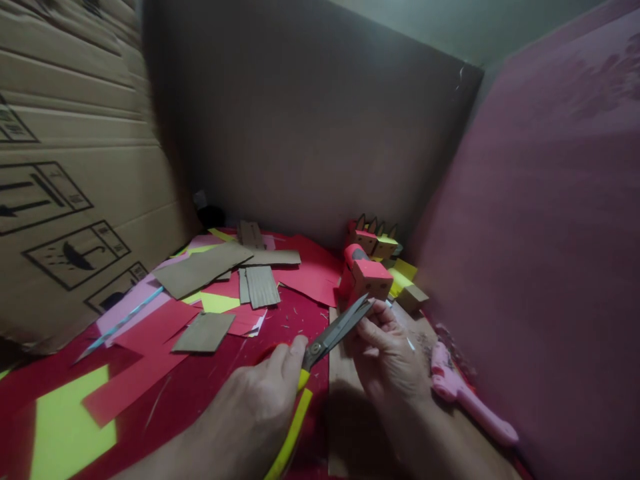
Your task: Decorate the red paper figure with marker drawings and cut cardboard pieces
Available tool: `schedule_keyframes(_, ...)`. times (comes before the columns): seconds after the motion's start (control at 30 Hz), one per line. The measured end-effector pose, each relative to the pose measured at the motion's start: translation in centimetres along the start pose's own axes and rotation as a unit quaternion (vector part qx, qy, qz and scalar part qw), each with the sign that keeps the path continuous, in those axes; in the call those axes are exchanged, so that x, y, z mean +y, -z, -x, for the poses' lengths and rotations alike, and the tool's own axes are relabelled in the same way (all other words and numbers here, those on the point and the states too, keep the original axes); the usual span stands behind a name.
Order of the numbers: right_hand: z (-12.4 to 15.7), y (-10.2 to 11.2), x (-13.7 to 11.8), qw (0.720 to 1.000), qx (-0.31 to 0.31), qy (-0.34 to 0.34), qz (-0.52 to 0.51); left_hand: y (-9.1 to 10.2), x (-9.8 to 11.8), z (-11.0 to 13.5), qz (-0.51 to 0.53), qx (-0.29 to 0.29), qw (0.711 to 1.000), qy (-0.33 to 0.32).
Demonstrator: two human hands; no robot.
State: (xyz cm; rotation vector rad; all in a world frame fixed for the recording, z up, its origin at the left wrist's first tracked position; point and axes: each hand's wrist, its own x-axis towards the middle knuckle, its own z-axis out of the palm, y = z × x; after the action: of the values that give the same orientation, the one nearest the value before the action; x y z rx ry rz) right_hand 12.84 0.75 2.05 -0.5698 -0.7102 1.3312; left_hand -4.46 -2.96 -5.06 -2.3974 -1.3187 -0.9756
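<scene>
My left hand [263, 393] is closed on the handles of a pair of scissors [334, 335] with yellow and red grips. Their blades point up and to the right and look nearly closed. The tips reach the fingertips of my right hand [387, 357], which is pinched around something too small to make out. Just beyond the tips stands a red-and-brown cardboard box figure [373, 280] with dark spots on its front. Under my right hand lies a strip of brown board [345, 400].
Cardboard pieces [205, 267], red paper [310, 270] and yellow paper [75, 427] lie across the red surface, with a blue pencil-like stick [125, 319]. A pink glue gun [470, 397] rests at right. A large carton [75, 167] stands at left; spiky-topped small boxes [375, 240] stand behind.
</scene>
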Motion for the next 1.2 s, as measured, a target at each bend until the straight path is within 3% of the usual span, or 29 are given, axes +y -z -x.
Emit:
schedule_keyframes(0.27, 0.0, 0.2, 0.2, 0.999, 0.029, -0.018, -0.032, 0.7, 0.2, -0.5, -0.052, -0.023, 0.998, -0.026)
schedule_keyframes(0.43, -0.1, 0.4, 0.4, 1.0, 0.024, -0.014, -0.011, 3.3, 0.6, -1.4, 0.05, -0.115, 0.992, -0.026)
schedule_keyframes(0.5, -0.1, 0.4, 0.3, 1.0, 0.02, -0.014, -0.012, 3.8, 0.5, -1.7, 0.079, -0.124, 0.989, -0.022)
schedule_keyframes(0.57, -0.2, 0.4, 0.3, 1.0, 0.003, -0.017, -0.014, 3.5, 0.3, -1.8, 0.09, -0.092, 0.991, -0.017)
schedule_keyframes(0.7, -0.2, 0.4, 0.2, 0.999, -0.026, -0.028, -0.024, 1.4, -0.4, -1.3, 0.057, 0.043, 0.997, 0.017)
schedule_keyframes(0.73, -0.2, 0.4, 0.2, 0.999, -0.023, -0.028, -0.029, 0.9, -0.5, -1.1, 0.048, 0.048, 0.998, 0.013)
schedule_keyframes(0.93, -0.3, 0.4, 0.0, 0.997, -0.025, -0.041, -0.055, 0.0, -0.5, -0.5, 0.023, 0.006, 1.0, -0.001)
schedule_keyframes(1.2, -0.5, 0.6, -0.1, 0.998, -0.025, -0.03, -0.038, 3.0, 0.1, -1.8, 0.062, -0.063, 0.996, -0.001)
